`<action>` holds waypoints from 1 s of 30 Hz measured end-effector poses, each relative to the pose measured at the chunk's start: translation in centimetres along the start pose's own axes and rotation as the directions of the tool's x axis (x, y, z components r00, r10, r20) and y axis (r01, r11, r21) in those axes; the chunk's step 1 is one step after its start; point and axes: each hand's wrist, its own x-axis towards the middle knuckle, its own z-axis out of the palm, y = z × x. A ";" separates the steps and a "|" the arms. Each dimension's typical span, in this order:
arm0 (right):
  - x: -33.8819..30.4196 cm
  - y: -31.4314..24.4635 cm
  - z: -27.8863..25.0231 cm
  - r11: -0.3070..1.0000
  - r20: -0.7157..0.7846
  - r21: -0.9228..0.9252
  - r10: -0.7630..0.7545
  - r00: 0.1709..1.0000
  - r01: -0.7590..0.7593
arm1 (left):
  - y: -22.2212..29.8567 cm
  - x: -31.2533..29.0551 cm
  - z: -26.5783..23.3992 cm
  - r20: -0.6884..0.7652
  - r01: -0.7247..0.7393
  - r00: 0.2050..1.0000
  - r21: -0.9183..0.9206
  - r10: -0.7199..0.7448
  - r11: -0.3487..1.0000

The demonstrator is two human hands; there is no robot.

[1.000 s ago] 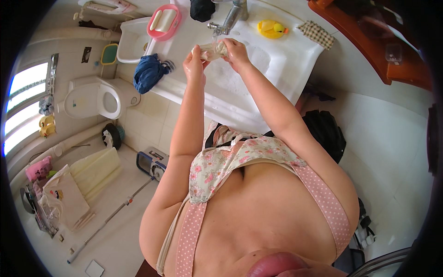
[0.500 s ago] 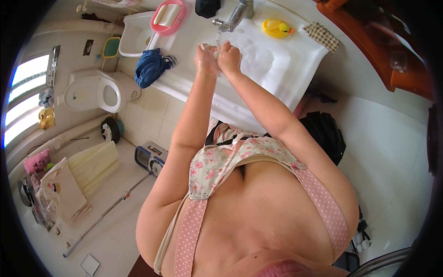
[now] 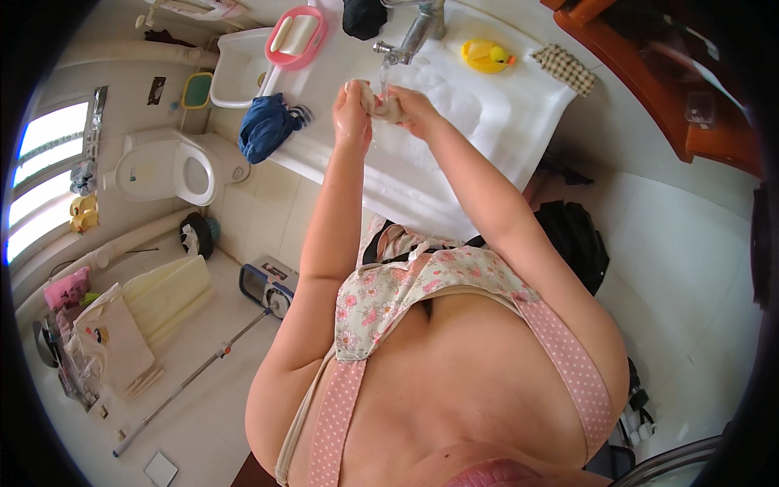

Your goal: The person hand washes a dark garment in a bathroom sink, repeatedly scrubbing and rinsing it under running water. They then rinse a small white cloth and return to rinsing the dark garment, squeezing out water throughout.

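Observation:
Under the running tap, a small pale wet cloth stretches between my two hands. My left hand is closed around one end of it, wet and dripping. The other end is gripped by my right hand, with its fingers partly hidden. Water from the spout falls between the hands onto the cloth. Both hands are above the white sink, where suds lie in the basin. What kind of cloth item it is I cannot make out.
On the sink's left ledge are a pink soap dish and a bunched blue cloth. A black cloth lies behind. A yellow rubber duck and a checked cloth are at the right. A mop lies on the floor.
My hands have moved apart and slightly lower, the left one leftward and the right one rightward. The pale cloth now shows between them, where before it was mostly hidden.

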 end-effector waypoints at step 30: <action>1.1 -2.0 -1.5 0.393 -0.057 -0.867 -0.689 0.723 0.306 | -2.5 -2.1 1.0 0.126 0.251 0.961 -0.017 -0.247 0.968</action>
